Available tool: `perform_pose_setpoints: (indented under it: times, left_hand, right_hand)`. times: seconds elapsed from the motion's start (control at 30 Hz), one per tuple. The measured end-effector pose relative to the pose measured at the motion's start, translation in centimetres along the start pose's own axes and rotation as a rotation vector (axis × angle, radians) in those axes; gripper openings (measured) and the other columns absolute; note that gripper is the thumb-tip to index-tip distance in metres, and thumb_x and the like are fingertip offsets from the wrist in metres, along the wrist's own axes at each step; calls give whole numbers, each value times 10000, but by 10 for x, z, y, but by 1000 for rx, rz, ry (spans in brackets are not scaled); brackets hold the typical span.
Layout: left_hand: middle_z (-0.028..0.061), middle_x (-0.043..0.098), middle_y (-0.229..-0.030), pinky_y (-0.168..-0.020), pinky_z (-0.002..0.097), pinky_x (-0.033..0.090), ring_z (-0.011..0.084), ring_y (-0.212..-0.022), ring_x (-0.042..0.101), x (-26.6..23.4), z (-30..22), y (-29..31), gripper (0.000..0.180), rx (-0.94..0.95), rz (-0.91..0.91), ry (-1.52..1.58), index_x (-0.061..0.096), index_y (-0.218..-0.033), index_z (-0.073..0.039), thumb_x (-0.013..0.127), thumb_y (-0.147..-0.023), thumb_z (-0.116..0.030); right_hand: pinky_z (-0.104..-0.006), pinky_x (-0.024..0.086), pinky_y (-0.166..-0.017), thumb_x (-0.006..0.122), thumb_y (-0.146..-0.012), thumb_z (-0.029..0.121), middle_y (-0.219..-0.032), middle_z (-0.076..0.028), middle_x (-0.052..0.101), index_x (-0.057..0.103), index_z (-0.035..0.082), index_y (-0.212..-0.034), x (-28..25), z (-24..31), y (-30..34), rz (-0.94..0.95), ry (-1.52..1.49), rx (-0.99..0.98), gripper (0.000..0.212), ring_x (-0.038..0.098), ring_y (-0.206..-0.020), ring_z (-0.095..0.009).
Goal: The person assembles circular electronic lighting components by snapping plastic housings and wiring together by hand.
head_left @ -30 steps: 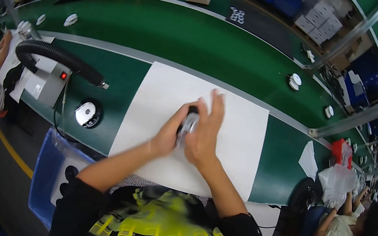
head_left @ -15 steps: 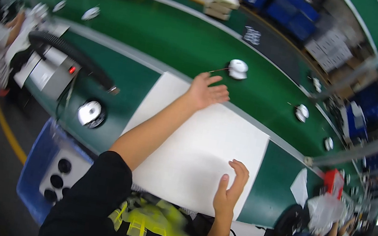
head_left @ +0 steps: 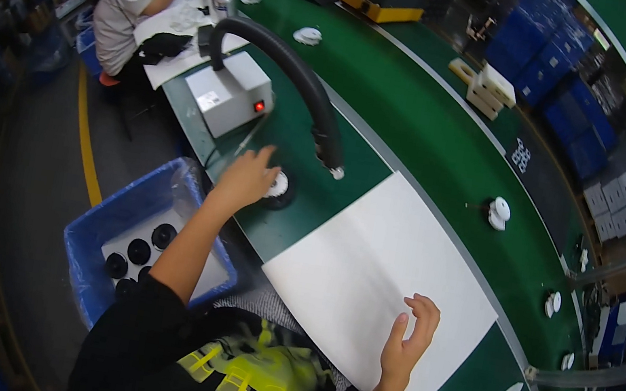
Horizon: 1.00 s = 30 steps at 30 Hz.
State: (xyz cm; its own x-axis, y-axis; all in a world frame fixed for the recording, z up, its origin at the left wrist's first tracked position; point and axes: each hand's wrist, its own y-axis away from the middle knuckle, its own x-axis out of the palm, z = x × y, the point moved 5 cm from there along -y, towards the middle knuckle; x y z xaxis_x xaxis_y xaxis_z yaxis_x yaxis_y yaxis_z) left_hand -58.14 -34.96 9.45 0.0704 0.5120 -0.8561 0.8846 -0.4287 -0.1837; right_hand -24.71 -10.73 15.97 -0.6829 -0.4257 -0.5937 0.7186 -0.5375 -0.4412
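Observation:
My left hand (head_left: 247, 177) is at the left part of the green bench, beside a round white-and-black part (head_left: 278, 187) and partly covering it. Its fingers are spread and bent, with nothing seen between them; whether they touch the part cannot be made out. My right hand (head_left: 412, 336) hovers over a large white sheet (head_left: 376, 263), thumb and fingers apart, holding nothing.
A white box (head_left: 229, 94) with a red switch and black flexible hose (head_left: 306, 84) stands beyond my left hand. A blue bin (head_left: 89, 275) holds several black round parts. White parts (head_left: 498, 212) sit along the green belt (head_left: 423, 123). A person (head_left: 121, 22) works at far left.
My left hand has gone from the belt's edge, near a white part, to the round part at left. The view has swung left; my right hand stays raised over the sheet.

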Motion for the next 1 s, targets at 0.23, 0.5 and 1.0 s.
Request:
perform_pose_setpoints:
  times: [0.23,0.5,1.0]
  left_hand:
    - [155,680,-1032,-747,438,599,273,-868,703,21,14,4,435,-316,544,1068,536,-1285,19,654,-886,-107]
    - [309,442,-1404,-1067,627,387,492,-1336,400,47,-62,67,596,-295,547,2281,497,-1312,-67,498,-742,108]
    - [226,371,-1491,-1088,721,206,482,-1418,246,92,-153,52,519,-465,613,2652,547,-1327,-215,371,-946,-521]
  right_hand:
    - [-400,422,-924,553,-893,127,-1128,-173,564,619,10,-1039,-9,9,17,16,-88,46,198,523,-1080,-323]
    - [-317,407,-844,507,-917,136,-1114,-90,571,595,29,-1047,-19,-32,37,-28,-191,298,190,529,-1053,-205]
    - [-326,423,-745,530,-893,113,-923,-132,538,590,7,-901,-21,-90,55,-383,-189,150,122,503,-824,-251]
